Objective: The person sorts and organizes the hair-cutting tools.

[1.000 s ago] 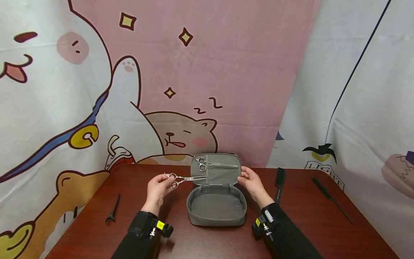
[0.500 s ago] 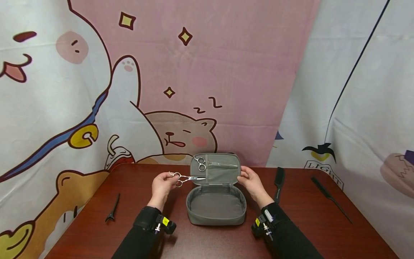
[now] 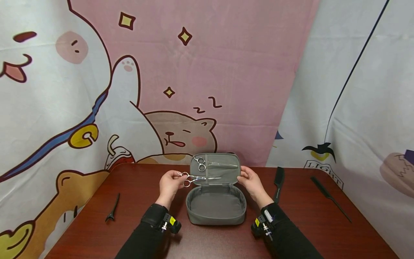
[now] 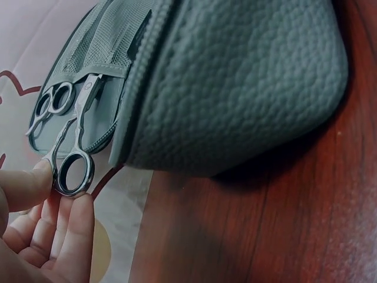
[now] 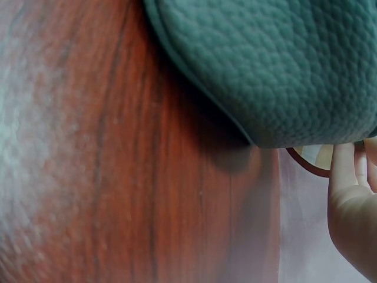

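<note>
My left hand [image 3: 169, 187] pinches a pair of silver hairdressing scissors [image 3: 202, 178] by the finger rings. Their blades reach into a mesh pocket [image 4: 109, 50] on the lid [image 3: 226, 158] of a grey zip case [image 3: 216, 220]. A second pair of scissors [image 3: 201, 164] sits above them in the same lid, rings poking out of the pocket. The lid stands upright, and the case's lower half has nothing in it. At the lid's right edge, my right hand [image 3: 253, 185] grips it between thumb and fingers; in the right wrist view the case hides the fingertips.
A small black hair clip [image 3: 111, 213] lies at the left of the brown table [image 3: 97, 233]. Right of the case lie a wide black comb [image 3: 280, 176] and a thin-tailed comb [image 3: 323, 189]. A printed cloth [image 3: 233, 64] hangs behind the table.
My left hand has moved to the right, sliding the scissors' blades farther into the lid's pocket. The right hand has stayed at the lid's edge.
</note>
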Available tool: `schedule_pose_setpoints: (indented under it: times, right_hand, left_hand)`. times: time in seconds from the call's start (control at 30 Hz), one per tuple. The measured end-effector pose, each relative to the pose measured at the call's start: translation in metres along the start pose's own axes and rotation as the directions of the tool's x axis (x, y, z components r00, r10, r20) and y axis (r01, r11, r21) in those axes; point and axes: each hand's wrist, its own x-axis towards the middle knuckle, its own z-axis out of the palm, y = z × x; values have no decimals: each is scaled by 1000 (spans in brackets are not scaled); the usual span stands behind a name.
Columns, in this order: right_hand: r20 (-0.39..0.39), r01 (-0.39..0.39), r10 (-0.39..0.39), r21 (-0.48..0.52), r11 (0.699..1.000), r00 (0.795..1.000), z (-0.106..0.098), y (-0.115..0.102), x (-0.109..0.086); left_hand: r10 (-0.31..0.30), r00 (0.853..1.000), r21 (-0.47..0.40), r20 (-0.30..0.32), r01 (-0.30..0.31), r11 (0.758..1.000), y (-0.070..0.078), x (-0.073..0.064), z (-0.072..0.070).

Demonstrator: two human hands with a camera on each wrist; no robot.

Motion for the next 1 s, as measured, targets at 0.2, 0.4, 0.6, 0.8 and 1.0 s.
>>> schedule_pose_setpoints:
  times: [0.2,0.4,0.6,0.8,1.0]
  right_hand:
    - [-5,4,-4,1,1000,1000,2,0,-1]
    - [-16,-1,1,14,1000,1000,1,-1,-3]
    - [-16,6,-6,14,1000,1000,2,-1,-2]
    - [-20,17,-17,1,1000,1000,4,1,-1]
    - [-30,24,-24,-4,1000,999,5,1,-1]
  left_hand:
    - [9,1000,64,-15,-8,998,1,-1,3]
    - [9,1000,112,-14,-8,994,3,-1,4]
    - [64,998,147,-19,-60,987,5,-3,6]
    - [84,996,179,-8,-82,980,7,-6,12]
    - [96,995,196,-4,-93,976,10,-8,18]
